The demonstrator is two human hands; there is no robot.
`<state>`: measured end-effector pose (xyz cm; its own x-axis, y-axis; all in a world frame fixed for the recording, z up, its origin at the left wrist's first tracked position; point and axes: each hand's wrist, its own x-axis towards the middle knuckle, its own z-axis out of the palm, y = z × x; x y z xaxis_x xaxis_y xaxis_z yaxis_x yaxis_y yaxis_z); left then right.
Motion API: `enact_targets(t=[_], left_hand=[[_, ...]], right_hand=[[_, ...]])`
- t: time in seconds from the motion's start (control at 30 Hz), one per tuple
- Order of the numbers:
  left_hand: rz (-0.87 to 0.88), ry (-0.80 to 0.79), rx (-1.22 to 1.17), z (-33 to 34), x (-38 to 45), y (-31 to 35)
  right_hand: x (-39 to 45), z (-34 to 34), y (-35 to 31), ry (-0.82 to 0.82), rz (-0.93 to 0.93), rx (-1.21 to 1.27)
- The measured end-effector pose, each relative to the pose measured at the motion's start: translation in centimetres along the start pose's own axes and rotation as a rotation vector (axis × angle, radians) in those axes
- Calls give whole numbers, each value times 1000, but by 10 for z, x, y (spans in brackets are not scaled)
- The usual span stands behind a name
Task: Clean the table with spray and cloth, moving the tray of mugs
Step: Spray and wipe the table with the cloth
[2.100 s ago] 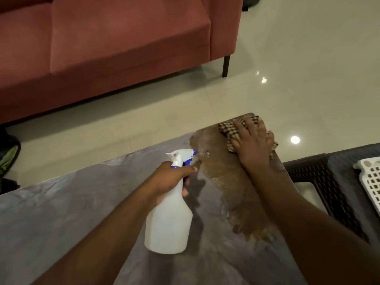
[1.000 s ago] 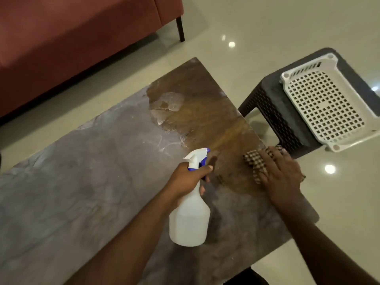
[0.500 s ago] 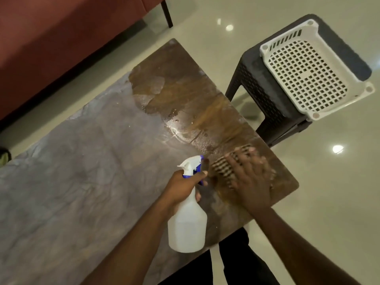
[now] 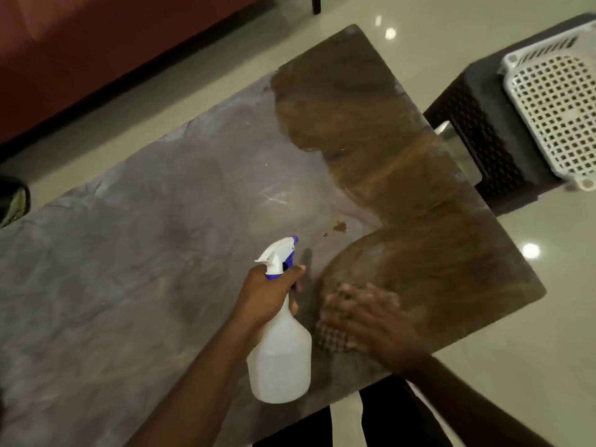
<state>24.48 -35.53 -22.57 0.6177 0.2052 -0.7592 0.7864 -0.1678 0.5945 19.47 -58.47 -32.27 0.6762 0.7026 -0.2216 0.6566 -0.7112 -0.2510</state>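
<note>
My left hand [image 4: 267,295] grips the neck of a white spray bottle [image 4: 280,356] with a blue-and-white trigger head, held above the table [image 4: 129,253]. My right hand [image 4: 371,317], blurred by motion, presses flat on a checkered cloth [image 4: 332,337] near the table's front edge. The table's right end is wet dark brown; the rest looks dusty grey. A white perforated tray [image 4: 554,101] lies on a dark stool [image 4: 483,137] to the right. No mugs are in view.
A red sofa [image 4: 96,43] stands beyond the table's far side, across a strip of glossy tiled floor [image 4: 532,366]. A dark shoe [image 4: 13,201] sits at the left edge. My dark trousers [image 4: 371,421] show below the table's front edge.
My right hand has wiped the cloth from the far right corner down the right end and leftward along the front edge. The wet brown patch has grown. The view has shifted.
</note>
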Motion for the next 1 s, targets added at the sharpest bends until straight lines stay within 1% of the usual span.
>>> enact_targets(t=[0.03,0.1,0.13,0.17,0.23,0.27,0.3,0.33,0.37,0.43,0.47,0.5,0.53,0.57,0.6,0.63,0.67,0.7,0.73,0.77,0.8,0.83,0.87,0.9,0.93,1.0], left_hand=[[-8,-11,-22,-9,4,3],[1,-73,-33,-26,18,9],[9,-103,-18,-32,25,12],[28,-120,-9,-36,30,16],[89,-102,6,-46,43,25],[89,-85,12,-54,48,27],[71,-74,9,-63,52,30],[52,-78,3,-72,55,31],[43,-82,6,-78,58,33],[51,-71,18,-88,65,35],[65,-61,12,-90,69,37],[81,-63,0,-90,72,40],[91,-76,-12,-89,75,42],[92,-93,-19,-88,78,46],[88,-107,-14,-87,82,50],[79,-111,-2,-86,85,54],[67,-106,1,-87,89,57],[51,-103,-5,-88,91,60],[40,-99,-14,-88,95,63],[30,-98,-23,-88,100,67],[20,-100,-37,-87,104,71],[16,-102,-54,-86,108,75],[15,-93,-67,-86,112,78],[12,-66,-71,-85,116,81],[8,-30,-73,-85,120,83],[2,18,-77,-87,126,89]], right_hand=[[1,-7,21,13,219,61],[29,-25,51,227,855,117],[48,-30,47,232,956,94],[68,-32,32,263,865,53],[90,-21,-5,255,416,61],[89,-17,-18,204,220,35],[88,-17,-18,160,116,1],[91,-23,-7,138,138,-17],[99,-29,6,177,268,-12],[132,-45,15,248,678,23],[155,-49,8,283,789,40],[178,-52,-3,316,770,56],[191,-51,-15,332,645,79],[195,-45,-25,320,446,79],[186,-38,-29,274,229,60],[169,-39,-19,195,67,21],[156,-45,5,143,10,-12],[152,-51,32,148,70,-28],[158,-58,57,205,224,-8],[174,-68,74,272,439,21],[197,-75,81,322,617,33],[223,-79,74,344,715,46],[245,-80,60,363,693,74],[258,-78,43,360,573,95],[258,-70,27,346,390,107],[229,-56,19,259,16,22]])
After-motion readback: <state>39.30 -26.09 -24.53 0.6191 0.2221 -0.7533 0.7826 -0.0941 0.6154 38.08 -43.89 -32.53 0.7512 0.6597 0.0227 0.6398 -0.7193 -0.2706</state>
